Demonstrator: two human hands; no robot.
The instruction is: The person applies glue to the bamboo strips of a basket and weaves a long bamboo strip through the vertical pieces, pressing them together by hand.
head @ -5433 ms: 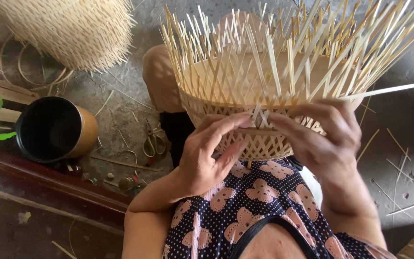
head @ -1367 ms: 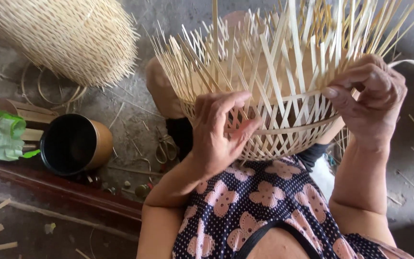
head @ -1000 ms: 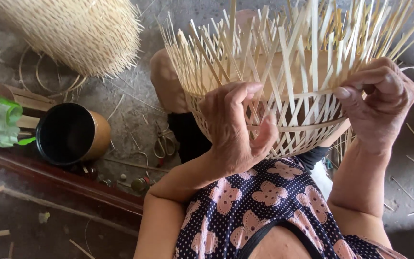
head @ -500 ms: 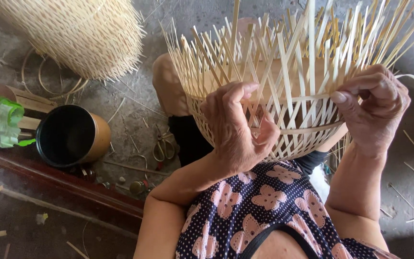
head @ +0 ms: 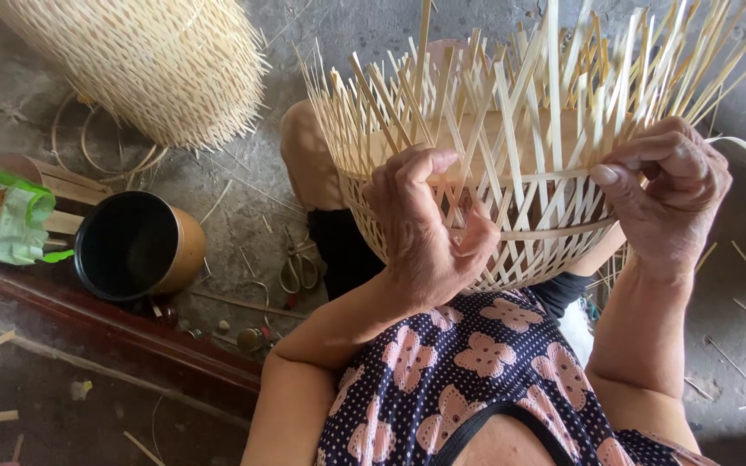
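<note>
1 head-worn view, straight down and close over the lap, hands and floor beyond.

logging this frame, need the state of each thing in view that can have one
half-woven bamboo basket: unfinished, loose strips standing up, held in lap
left hand: gripping basket wall
right hand: pinching a strip at the weave's edge
black pot: lying on its side, mouth open
scissors: flat on floor
woven cylinder: on floor, untouched
</note>
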